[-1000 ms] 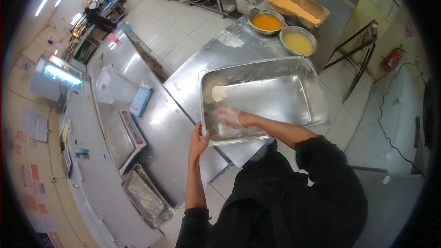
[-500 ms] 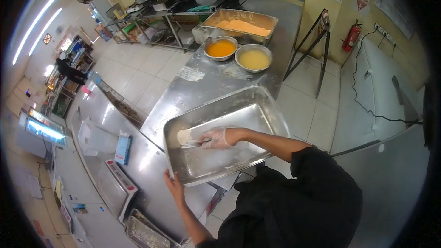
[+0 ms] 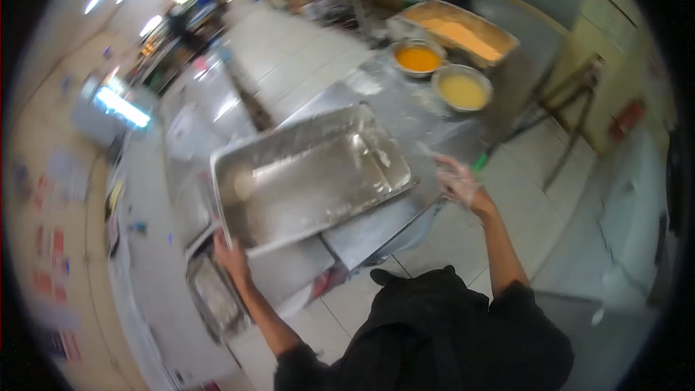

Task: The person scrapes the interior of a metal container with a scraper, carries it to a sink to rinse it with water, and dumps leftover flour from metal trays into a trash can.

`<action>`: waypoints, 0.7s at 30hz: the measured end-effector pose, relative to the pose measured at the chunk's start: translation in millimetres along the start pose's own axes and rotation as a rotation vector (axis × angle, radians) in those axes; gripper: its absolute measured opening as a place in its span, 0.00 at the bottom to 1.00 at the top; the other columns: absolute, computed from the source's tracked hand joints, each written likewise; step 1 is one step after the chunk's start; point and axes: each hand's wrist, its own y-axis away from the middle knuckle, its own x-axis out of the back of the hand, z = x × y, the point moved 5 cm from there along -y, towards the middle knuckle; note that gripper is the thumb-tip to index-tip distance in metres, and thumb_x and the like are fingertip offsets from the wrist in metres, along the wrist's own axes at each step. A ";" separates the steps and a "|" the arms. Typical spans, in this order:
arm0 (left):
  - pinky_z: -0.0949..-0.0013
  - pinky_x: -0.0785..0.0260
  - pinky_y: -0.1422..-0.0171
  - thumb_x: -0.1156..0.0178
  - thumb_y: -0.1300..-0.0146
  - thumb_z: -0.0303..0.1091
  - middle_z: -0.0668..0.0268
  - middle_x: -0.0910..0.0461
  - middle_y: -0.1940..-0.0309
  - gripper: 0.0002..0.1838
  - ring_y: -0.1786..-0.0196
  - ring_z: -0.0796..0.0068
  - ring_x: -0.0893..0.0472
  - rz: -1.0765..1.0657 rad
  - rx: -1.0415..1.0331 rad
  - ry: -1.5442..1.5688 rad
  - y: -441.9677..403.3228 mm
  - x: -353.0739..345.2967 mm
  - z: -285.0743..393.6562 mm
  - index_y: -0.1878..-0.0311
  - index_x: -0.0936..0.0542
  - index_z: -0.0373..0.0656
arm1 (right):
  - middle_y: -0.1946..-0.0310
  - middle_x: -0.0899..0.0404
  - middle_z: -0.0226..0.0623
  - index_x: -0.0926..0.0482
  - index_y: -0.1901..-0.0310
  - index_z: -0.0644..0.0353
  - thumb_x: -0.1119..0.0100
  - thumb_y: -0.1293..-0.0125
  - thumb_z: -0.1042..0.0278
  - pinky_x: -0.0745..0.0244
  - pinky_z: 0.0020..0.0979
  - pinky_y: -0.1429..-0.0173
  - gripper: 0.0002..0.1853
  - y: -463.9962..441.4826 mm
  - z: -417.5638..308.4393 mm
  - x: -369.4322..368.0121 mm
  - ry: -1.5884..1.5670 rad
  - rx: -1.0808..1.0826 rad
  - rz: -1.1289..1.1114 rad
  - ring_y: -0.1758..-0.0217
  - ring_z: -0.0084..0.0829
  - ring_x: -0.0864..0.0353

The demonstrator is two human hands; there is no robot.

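A large rectangular steel pan [image 3: 311, 182] sits tilted across the metal tables, with a round pale patch [image 3: 245, 185] at its left inside end. My left hand [image 3: 232, 255] grips the pan's near left corner, fingers around the rim. Beyond the pan's right end, over the table edge, is my right hand [image 3: 458, 182] in a clear glove, fingers bent. A small green piece [image 3: 480, 162] shows beside it; blur hides what this hand holds.
Bowls of orange liquid [image 3: 418, 59] and pale yellow liquid [image 3: 463, 92] stand at the back, beside a tray of orange powder [image 3: 463, 32]. A smaller metal tray [image 3: 216, 295] lies at left. A folding stand [image 3: 572, 108] is at right. A person [image 3: 182, 27] stands far off.
My right hand has come out of the pan and moved right. The pan has shifted left relative to the bowls. My left hand has closed round its corner, and the view has swung.
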 end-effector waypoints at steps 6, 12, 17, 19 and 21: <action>0.68 0.38 0.40 0.48 0.48 0.19 0.56 0.25 0.52 0.23 0.47 0.67 0.26 0.203 -0.265 -0.209 0.2 1.7 184.6 0.45 0.29 0.31 | 0.78 0.37 0.22 0.33 0.38 0.56 0.48 0.33 0.64 0.42 0.20 0.75 0.22 51.1 39.1 57.0 -0.235 -0.090 0.064 0.78 0.15 0.41; 0.73 0.34 0.54 0.47 0.49 0.18 0.64 0.24 0.67 0.17 0.64 0.72 0.27 0.311 -0.353 -0.430 14.1 -36.3 296.5 0.53 0.25 0.33 | 0.79 0.34 0.22 0.33 0.37 0.51 0.48 0.33 0.66 0.39 0.21 0.79 0.22 97.5 115.1 117.2 -0.227 -0.209 0.130 0.81 0.15 0.39; 0.72 0.33 0.53 0.45 0.50 0.18 0.63 0.22 0.67 0.19 0.62 0.73 0.24 0.328 -0.414 -0.493 22.4 -38.9 306.3 0.51 0.24 0.36 | 0.80 0.34 0.24 0.32 0.39 0.50 0.50 0.34 0.69 0.40 0.22 0.80 0.20 120.6 172.4 146.3 -0.183 -0.327 0.147 0.83 0.17 0.37; 0.72 0.34 0.48 0.46 0.51 0.20 0.60 0.22 0.64 0.21 0.58 0.72 0.24 0.314 -0.285 -0.506 17.6 -28.5 279.4 0.51 0.25 0.33 | 0.80 0.33 0.24 0.32 0.40 0.50 0.50 0.34 0.69 0.39 0.22 0.80 0.20 127.2 194.2 147.3 -0.195 -0.360 0.123 0.83 0.17 0.36; 0.71 0.35 0.44 0.46 0.53 0.21 0.58 0.22 0.61 0.22 0.53 0.70 0.24 0.308 -0.170 -0.505 8.1 -11.7 250.4 0.50 0.25 0.30 | 0.80 0.33 0.24 0.32 0.41 0.50 0.49 0.34 0.68 0.39 0.21 0.81 0.19 125.0 210.2 147.5 -0.268 -0.396 0.135 0.82 0.16 0.36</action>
